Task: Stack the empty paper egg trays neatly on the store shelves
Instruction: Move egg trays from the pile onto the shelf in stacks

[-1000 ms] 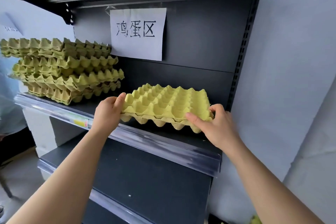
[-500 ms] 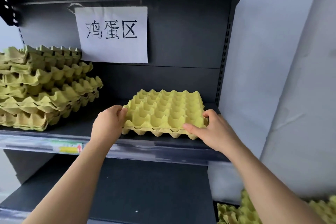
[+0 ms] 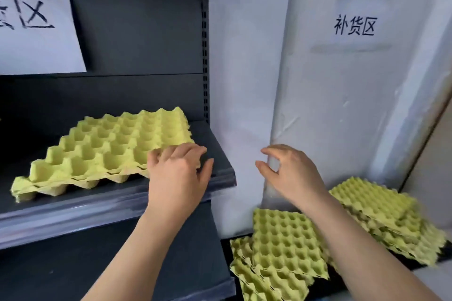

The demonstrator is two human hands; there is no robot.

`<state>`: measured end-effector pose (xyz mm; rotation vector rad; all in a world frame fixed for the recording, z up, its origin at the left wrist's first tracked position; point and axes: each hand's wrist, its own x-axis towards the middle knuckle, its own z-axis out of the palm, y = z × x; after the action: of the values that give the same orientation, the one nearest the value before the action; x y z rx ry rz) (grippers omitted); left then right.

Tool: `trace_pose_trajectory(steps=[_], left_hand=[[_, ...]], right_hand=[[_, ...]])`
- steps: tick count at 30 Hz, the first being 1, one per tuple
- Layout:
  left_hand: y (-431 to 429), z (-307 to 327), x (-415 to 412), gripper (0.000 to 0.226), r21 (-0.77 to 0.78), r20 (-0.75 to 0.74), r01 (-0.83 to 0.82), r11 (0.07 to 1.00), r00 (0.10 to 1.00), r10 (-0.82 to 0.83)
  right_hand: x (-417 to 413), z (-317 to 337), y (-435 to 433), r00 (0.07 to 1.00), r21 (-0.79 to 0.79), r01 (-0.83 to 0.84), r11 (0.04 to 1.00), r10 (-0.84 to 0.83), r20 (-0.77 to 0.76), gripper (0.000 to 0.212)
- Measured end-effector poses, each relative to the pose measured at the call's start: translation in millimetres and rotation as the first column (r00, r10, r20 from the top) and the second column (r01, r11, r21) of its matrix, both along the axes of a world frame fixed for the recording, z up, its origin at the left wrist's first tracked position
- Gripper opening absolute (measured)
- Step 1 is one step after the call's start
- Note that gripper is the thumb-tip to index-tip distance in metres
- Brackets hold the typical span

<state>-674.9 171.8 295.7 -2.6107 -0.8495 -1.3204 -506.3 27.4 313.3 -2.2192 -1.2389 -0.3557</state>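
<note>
Two nested yellow-green paper egg trays (image 3: 107, 146) lie flat on the dark shelf (image 3: 215, 154), near its front edge. My left hand (image 3: 178, 176) hangs in front of the trays' right front corner with loosely bent fingers and holds nothing; whether its fingertips touch the tray I cannot tell. My right hand (image 3: 291, 173) is in the air to the right of the shelf, before the white wall panel, fingers loosely curled and empty. Below it, loose egg trays (image 3: 286, 244) lie in untidy heaps low on the right, with a taller heap (image 3: 381, 215) behind my forearm.
A white paper sign (image 3: 36, 24) hangs on the shelf's back panel at the left. A lower dark shelf (image 3: 73, 273) juts out beneath. The white wall panel (image 3: 247, 68) rises beside the shelf's perforated upright, and a second printed label (image 3: 354, 25) is on the wall at the right.
Both hands have let go of the trays on the shelf. The right hand has moved right, off the shelf. The view has swung right and down, showing the loose heaps.
</note>
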Motion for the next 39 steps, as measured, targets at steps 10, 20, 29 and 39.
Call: trace_pose_trajectory(steps=[10,20,29,39], left_hand=[[-100,-36,173,0.034,-0.055,-0.027,0.239,0.969,0.970,-0.241],[-203,-90,362,0.027,-0.191,-0.136,0.316,0.929,0.929,-0.344],[-216,-152,517,0.022,-0.359,-0.324,0.288,0.888,0.853,-0.408],[-186,-228,682,0.039,-0.467,-0.541,0.234,0.852,0.687,-0.485]], right_hand=[[142,-46,-126,0.969,-0.157,0.240,0.958,-0.246,-0.021,0.038],[295,-82,-215,0.946,-0.278,0.283,0.918,-0.314,-0.075,0.036],[433,-133,-241,0.878,-0.363,0.354,0.862,-0.440,-0.190,0.042],[572,-208,-226,0.738,-0.423,0.448,0.787,-0.593,-0.322,0.044]])
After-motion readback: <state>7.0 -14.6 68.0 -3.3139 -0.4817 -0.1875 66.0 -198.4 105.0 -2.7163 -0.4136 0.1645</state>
